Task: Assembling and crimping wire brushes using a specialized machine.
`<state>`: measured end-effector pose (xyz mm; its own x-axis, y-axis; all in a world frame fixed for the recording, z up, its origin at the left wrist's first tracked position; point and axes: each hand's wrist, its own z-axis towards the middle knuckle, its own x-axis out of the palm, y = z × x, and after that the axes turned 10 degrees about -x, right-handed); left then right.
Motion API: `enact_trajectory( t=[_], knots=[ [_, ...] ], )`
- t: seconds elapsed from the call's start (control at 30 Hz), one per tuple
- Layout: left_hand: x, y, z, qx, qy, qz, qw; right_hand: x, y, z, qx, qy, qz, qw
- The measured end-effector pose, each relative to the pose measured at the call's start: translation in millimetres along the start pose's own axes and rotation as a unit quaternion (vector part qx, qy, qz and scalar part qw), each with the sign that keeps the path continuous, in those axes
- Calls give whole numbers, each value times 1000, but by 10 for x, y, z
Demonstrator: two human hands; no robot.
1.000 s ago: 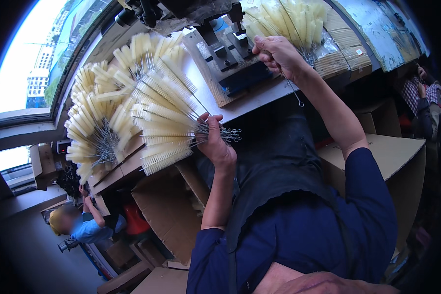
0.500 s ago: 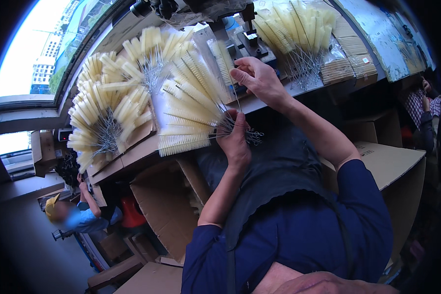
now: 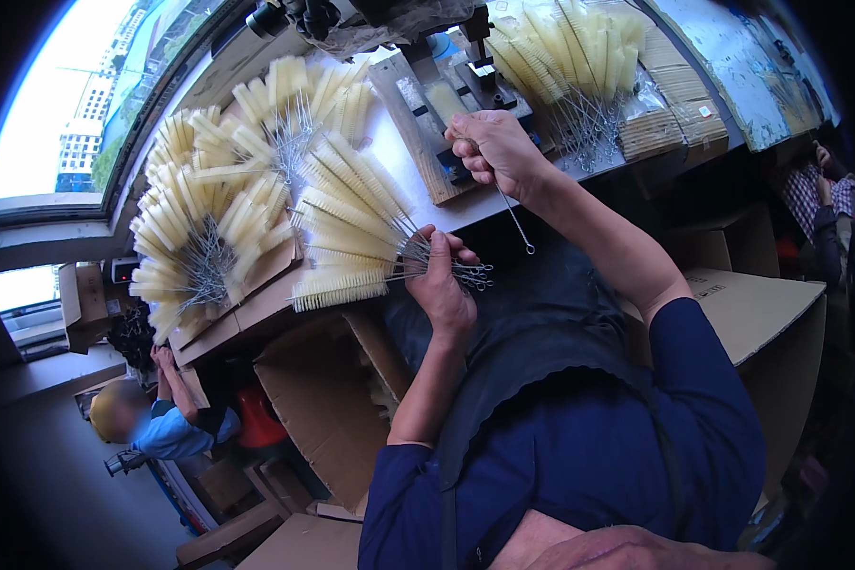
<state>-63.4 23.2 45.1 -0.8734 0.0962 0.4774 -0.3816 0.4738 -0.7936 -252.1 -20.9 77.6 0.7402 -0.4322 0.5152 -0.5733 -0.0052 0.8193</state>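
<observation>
Left grip: brushes; right grip: brush

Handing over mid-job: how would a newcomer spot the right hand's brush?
Find the dark machine at the picture's top, then the right hand below it. The brush pokes out beneath, its wire ending in a loop. It is single; the left hand holds a fanned bunch.

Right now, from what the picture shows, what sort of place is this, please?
Probably a small workshop or factory: the left hand holds a bundle of brushes, similar brushes lie heaped on the bench, and a metal machine stands there too.
</observation>
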Motion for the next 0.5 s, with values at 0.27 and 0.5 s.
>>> enact_trajectory(
  t=[0.27,0.5],
  knots=[
    [16,0,32,-12,-4,-11,1000,-33,207,200,-34,-12,31,999],
    [-33,-51,99,-3,-3,-23,1000,111,275,1,78,47,100,991]
  ],
)
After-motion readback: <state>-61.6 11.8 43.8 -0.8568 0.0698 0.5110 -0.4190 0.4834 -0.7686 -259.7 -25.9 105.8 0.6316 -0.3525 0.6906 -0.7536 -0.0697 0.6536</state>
